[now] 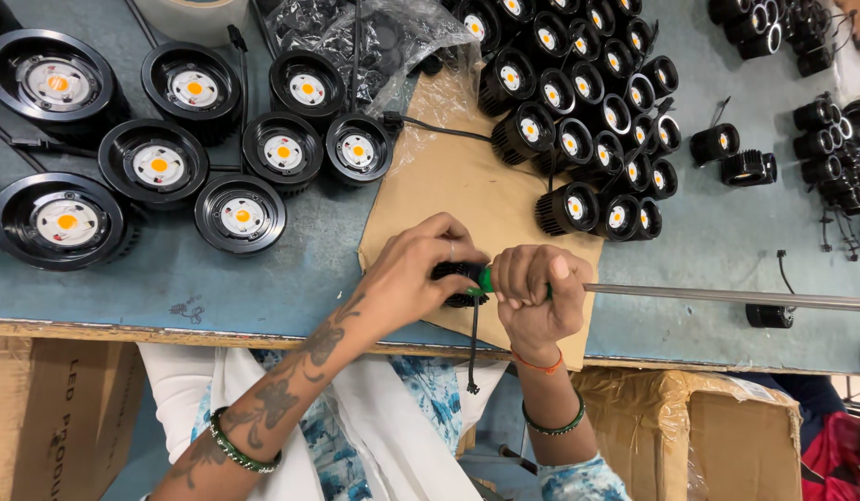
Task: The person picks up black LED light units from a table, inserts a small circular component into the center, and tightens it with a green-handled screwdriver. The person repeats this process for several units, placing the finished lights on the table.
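- the left hand [407, 274] wraps its fingers around a small black lamp body [460, 283], pinning it down on a sheet of brown cardboard [458, 176] near the table's front edge [170, 327].
- the right hand [537, 292] is a closed fist around the green handle [486, 278] of a screwdriver, touching the lamp body.
- a long metal rod [727, 297] runs from the right fist toward the right border.
- a black wire [474, 343] hangs from the lamp over the table edge.
- large round lamps [156, 165] crowd the left of the blue table; small black lamps [588, 102] pack the far side of the cardboard.
- bare blue surface [708, 232] lies right of the cardboard.
- crumpled clear plastic [384, 37] sits at the top.
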Motion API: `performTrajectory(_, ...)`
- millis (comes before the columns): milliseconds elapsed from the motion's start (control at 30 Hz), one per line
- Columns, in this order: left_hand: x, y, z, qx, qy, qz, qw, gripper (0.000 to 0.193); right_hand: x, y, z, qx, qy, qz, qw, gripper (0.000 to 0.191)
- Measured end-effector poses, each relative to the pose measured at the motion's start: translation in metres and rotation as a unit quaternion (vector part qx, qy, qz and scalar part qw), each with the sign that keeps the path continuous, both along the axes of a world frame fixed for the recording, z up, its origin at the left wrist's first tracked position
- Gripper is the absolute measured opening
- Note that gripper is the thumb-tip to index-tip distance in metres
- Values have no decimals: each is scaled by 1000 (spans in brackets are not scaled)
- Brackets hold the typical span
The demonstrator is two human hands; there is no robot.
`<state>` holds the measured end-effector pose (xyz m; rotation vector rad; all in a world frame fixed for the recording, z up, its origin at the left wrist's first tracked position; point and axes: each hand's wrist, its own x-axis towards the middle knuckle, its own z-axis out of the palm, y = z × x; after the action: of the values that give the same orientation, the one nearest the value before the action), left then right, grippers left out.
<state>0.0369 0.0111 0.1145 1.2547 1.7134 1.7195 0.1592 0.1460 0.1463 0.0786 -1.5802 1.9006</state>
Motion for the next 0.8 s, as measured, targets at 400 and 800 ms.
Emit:
performTrajectory(400,-13,15,20,-139,69,-60,986,26,10,16,-15,27,1,-33,999,43)
performTrajectory(800,-17,23,14,-126,91,-67,986,25,-6,-5,19,48,-17,-7,999,46)
